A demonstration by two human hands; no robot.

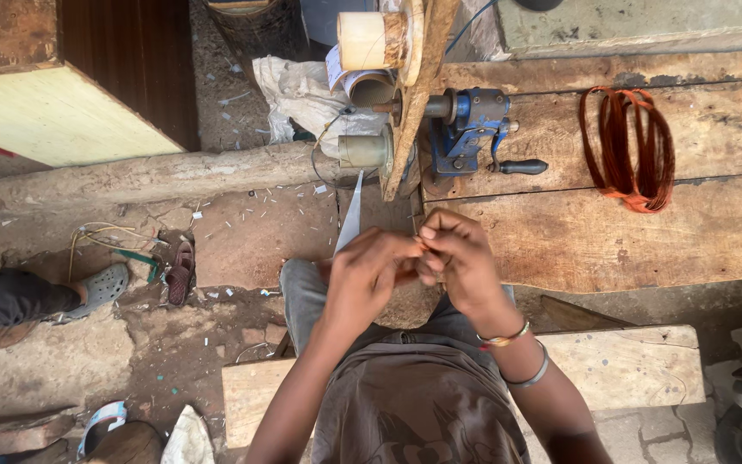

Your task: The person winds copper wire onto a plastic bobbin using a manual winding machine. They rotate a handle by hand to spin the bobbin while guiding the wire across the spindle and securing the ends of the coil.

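My left hand [369,277] and my right hand [459,256] meet in front of me, fingertips pinched together around something small that I cannot make out. A long narrow white strip [350,216] rises from my left hand toward the winder. Just beyond my hands stands a blue hand-crank winding machine [467,127] with a black handle, fixed to a rough wooden bench [611,232]. A wooden wheel with pale spools [373,41] is mounted on its shaft. My right wrist wears bracelets.
A coil of orange-copper wire [630,148] lies on the bench at the right. I sit on a pale plank [637,365]. Another person's leg and grey clog [96,287] are at the left. Sandals, wire scraps and a white bag [298,90] litter the dirt floor.
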